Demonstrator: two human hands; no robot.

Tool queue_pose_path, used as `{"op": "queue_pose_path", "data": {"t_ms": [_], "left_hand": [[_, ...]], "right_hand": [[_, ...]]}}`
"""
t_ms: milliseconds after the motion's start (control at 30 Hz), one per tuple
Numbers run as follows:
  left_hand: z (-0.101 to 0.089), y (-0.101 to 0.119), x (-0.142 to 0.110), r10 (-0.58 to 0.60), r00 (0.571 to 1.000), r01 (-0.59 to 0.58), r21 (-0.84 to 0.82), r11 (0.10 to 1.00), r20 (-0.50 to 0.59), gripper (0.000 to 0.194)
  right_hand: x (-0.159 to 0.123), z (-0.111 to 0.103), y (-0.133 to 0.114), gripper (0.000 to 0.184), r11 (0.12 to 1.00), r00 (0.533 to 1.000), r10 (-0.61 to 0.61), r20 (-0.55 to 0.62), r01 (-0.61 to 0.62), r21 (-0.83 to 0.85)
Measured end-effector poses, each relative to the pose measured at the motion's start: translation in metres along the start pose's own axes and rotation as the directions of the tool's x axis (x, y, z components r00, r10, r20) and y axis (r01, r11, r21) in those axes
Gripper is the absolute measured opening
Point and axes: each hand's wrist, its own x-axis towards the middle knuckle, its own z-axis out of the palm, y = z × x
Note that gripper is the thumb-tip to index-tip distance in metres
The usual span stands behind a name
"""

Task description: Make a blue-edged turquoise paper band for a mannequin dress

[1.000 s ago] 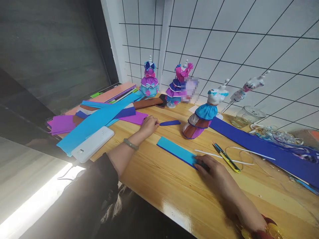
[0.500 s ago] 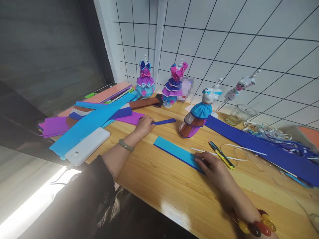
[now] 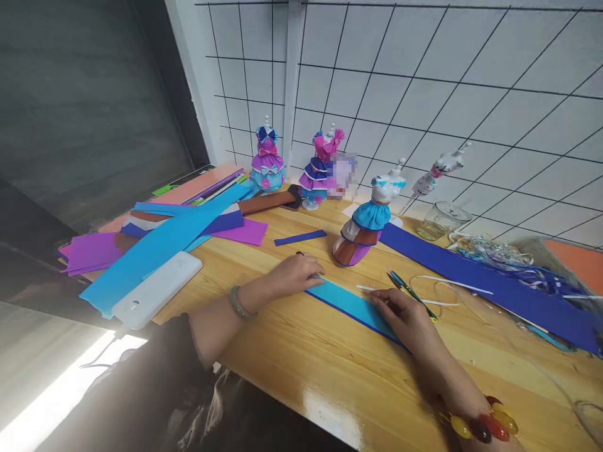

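Note:
A light blue crepe-paper strip (image 3: 351, 306) with a dark blue lower edge lies slantwise on the table in front of me. My left hand (image 3: 294, 274) holds its far left end between bent fingers. Over the strip's right part is my right hand (image 3: 407, 317), thumb and fingers closed on its upper edge and hiding some of the paper. Beyond my left hand a short dark blue strip (image 3: 300, 238) rests untouched. Yellow-and-black thread snips (image 3: 414, 295) lie just past my right fingers, near a thin white strip.
A small dress form (image 3: 372, 216) with a tiered paper skirt stands behind the strip, with other dressed forms (image 3: 267, 160) along the wall. Coloured paper sheets and a white power bank (image 3: 157, 289) lie left. A long dark blue sheet (image 3: 471, 276), a glass (image 3: 443, 220) and tangled scraps (image 3: 494, 251) occupy the right.
My left hand has let go of the short dark blue strip and moved nearer, onto the light blue strip's left end. My right hand stays on the light blue strip.

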Motion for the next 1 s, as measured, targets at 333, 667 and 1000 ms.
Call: {"op": "queue_pose_path", "data": {"t_ms": [333,667,1000], "left_hand": [[0.007,0.001,-0.001,0.044,0.993,-0.043,-0.011,0.999,0.107,0.022],[0.007,0.001,-0.002,0.057,0.992,-0.057,-0.006,0.998,0.117,0.019],[0.008,0.000,-0.002,0.075,0.992,-0.078,0.019,0.997,0.105,0.019]], "right_hand": [[0.000,0.003,0.005,0.031,0.996,0.998,0.062,0.014,-0.063,0.065],[0.015,-0.058,0.034,0.043,0.909,0.947,0.203,-0.248,-0.277,-0.313],[0.072,-0.084,0.073,0.027,0.673,0.969,0.235,-0.080,-0.221,-0.705]]}}
